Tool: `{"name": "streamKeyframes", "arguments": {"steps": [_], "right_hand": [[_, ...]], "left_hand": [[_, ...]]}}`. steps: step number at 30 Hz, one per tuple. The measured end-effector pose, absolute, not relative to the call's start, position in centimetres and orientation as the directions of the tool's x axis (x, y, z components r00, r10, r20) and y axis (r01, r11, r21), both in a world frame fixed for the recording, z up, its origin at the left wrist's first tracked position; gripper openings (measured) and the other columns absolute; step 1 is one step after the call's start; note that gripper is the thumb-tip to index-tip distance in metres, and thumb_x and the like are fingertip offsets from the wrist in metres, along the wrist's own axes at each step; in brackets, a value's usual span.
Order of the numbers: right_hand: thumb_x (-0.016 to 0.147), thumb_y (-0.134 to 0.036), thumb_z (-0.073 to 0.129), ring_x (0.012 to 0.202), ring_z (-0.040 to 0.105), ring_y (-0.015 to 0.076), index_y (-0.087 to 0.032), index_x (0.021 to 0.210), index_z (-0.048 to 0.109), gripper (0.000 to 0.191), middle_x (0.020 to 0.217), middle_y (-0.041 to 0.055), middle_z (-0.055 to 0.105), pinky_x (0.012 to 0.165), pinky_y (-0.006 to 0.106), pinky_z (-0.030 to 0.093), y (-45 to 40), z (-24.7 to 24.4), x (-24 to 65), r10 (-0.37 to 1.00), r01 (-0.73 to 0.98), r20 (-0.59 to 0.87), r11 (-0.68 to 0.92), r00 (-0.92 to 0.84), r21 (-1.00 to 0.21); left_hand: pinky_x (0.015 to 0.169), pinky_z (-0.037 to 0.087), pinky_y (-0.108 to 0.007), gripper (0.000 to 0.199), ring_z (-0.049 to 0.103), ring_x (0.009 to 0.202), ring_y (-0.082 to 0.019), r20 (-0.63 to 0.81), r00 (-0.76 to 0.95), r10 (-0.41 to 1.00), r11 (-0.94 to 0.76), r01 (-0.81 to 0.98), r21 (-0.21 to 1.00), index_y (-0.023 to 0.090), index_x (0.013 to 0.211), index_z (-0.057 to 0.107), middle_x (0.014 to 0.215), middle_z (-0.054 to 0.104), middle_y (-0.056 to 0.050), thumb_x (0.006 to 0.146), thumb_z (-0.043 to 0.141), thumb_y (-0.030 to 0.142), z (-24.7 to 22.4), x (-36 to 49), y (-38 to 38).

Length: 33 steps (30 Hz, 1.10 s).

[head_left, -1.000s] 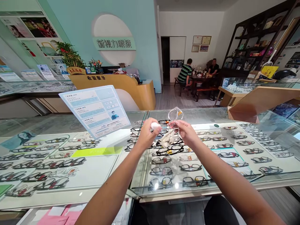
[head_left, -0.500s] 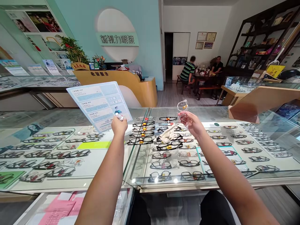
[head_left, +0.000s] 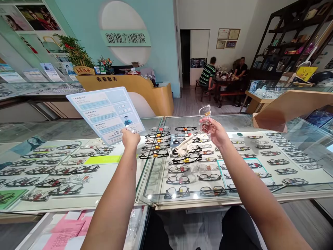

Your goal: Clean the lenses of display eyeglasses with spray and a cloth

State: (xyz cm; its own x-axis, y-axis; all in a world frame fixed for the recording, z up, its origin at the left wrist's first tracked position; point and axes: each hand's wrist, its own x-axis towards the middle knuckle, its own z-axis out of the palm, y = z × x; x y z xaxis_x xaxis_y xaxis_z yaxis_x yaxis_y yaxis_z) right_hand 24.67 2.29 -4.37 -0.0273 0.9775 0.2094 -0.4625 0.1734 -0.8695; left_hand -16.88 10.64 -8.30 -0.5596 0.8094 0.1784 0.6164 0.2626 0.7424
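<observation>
A: Clear glasses (head_left: 205, 119) first. Orientation?

B: Held above the counter (head_left: 234, 119), near its far edge, over the right-hand glass panel. Long axis stands roughly upright: one lens up, the other down in the fingers. An orange tag shows at the upper lens. Which way the front faces, cannot tell.

A: Holding hand?

B: Right hand (head_left: 215, 133), fingers pinched closed on the lower part of the glasses, arm stretched forward.

A: The other hand?

B: Left hand (head_left: 130, 138), curled shut around a small white object (head_left: 132, 131), only partly visible. It sits at the lower edge of a tilted info card (head_left: 105, 113) standing on the left-hand panel, close to the seam between panels. Touching the card or not, cannot tell.

A: Between the hands?

B: A beige cloth (head_left: 185, 147) lies on the glass top, nearer the right hand, apart from both. Rows of display frames (head_left: 182, 180) under the glass.

A: Beyond?

B: A yellow reception desk (head_left: 135, 92); two people seated at a table (head_left: 226, 81) at the back.
</observation>
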Motion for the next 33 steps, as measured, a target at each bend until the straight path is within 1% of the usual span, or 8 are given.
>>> {"name": "streamKeyframes", "arguments": {"steps": [4,7,9,13,16,18,29,33], "right_hand": [[0.082,-0.054,0.084,0.083,0.064,0.0185,-0.027,0.099,0.082,0.032,0.114,0.0047,0.081,0.081,0.036,0.052,2.2,-4.1,24.9,0.976,-0.456,0.218,0.185,-0.020,-0.871],[0.083,-0.054,0.083,0.083,0.064,0.0185,-0.027,0.098,0.082,0.031,0.114,0.0044,0.081,0.081,0.036,0.052,2.1,-3.8,25.1,0.971,-0.460,0.238,0.206,-0.012,-0.864],[0.083,-0.054,0.083,0.082,0.063,0.0183,-0.027,0.098,0.083,0.031,0.113,0.0044,0.081,0.080,0.036,0.051,2.0,-3.7,25.1,0.968,-0.462,0.251,0.217,-0.013,-0.860],[0.080,-0.055,0.084,0.080,0.062,0.0183,-0.027,0.098,0.083,0.033,0.111,0.0048,0.082,0.077,0.036,0.050,1.8,-3.5,24.9,0.969,-0.449,0.248,0.216,-0.012,-0.867],[0.080,-0.057,0.083,0.081,0.062,0.0191,-0.028,0.098,0.083,0.035,0.113,0.0048,0.082,0.076,0.037,0.049,1.5,-3.3,24.6,0.972,-0.417,0.234,0.208,-0.011,-0.885],[0.079,-0.059,0.083,0.082,0.063,0.0197,-0.028,0.097,0.082,0.036,0.113,0.0048,0.081,0.077,0.037,0.049,1.4,-3.3,24.5,0.973,-0.401,0.231,0.206,-0.014,-0.892],[0.078,-0.056,0.084,0.080,0.060,0.0185,-0.027,0.094,0.083,0.033,0.109,0.0046,0.082,0.077,0.036,0.047,1.2,-3.1,24.2,0.975,-0.411,0.221,0.190,-0.029,-0.892],[0.078,-0.056,0.085,0.081,0.061,0.0191,-0.027,0.094,0.084,0.034,0.110,0.0047,0.082,0.077,0.036,0.048,1.0,-3.0,24.1,0.974,-0.406,0.223,0.193,-0.029,-0.894]], "left_hand": [[0.120,0.039,-0.054,0.075,0.051,0.145,-0.042,0.230,-0.631,0.741,0.305,0.621,0.722,0.009,0.149,0.038,0.151,0.053,-0.029,0.082,0.069,0.006,-6.5,-15.1,9.1],[0.124,0.031,-0.059,0.075,0.040,0.150,-0.043,0.498,-0.615,0.612,0.153,0.709,0.688,0.010,0.151,0.042,0.157,0.045,-0.025,0.083,0.075,0.012,-4.3,-12.6,7.0],[0.121,0.032,-0.060,0.059,0.042,0.145,-0.040,0.672,-0.509,0.538,-0.058,0.773,0.632,0.011,0.143,0.049,0.150,0.050,-0.021,0.089,0.070,0.017,-3.0,-10.5,5.5],[0.096,0.050,-0.040,0.014,0.064,0.100,-0.024,0.661,0.080,0.747,-0.518,0.693,0.501,0.018,0.105,0.065,0.105,0.069,-0.007,0.099,0.061,0.030,-2.4,-6.1,3.2],[0.087,0.047,-0.037,0.018,0.063,0.091,-0.023,0.437,0.535,0.723,-0.690,0.577,0.437,0.023,0.088,0.068,0.092,0.071,-0.003,0.094,0.071,0.040,-3.3,-3.7,2.2],[0.089,0.044,-0.040,0.023,0.061,0.097,-0.026,0.330,0.656,0.679,-0.731,0.560,0.390,0.024,0.088,0.069,0.096,0.072,-0.005,0.092,0.074,0.046,-3.9,-2.6,1.9],[0.083,0.040,-0.040,0.016,0.059,0.094,-0.029,0.244,0.670,0.701,-0.713,0.656,0.246,0.024,0.085,0.068,0.090,0.069,-0.006,0.094,0.065,0.037,-5.8,-2.0,2.6],[0.078,0.041,-0.037,0.024,0.059,0.089,-0.025,0.312,0.536,0.784,-0.618,0.630,0.470,0.023,0.087,0.060,0.094,0.066,-0.005,0.101,0.052,0.040,-5.9,-2.0,2.8]]}}
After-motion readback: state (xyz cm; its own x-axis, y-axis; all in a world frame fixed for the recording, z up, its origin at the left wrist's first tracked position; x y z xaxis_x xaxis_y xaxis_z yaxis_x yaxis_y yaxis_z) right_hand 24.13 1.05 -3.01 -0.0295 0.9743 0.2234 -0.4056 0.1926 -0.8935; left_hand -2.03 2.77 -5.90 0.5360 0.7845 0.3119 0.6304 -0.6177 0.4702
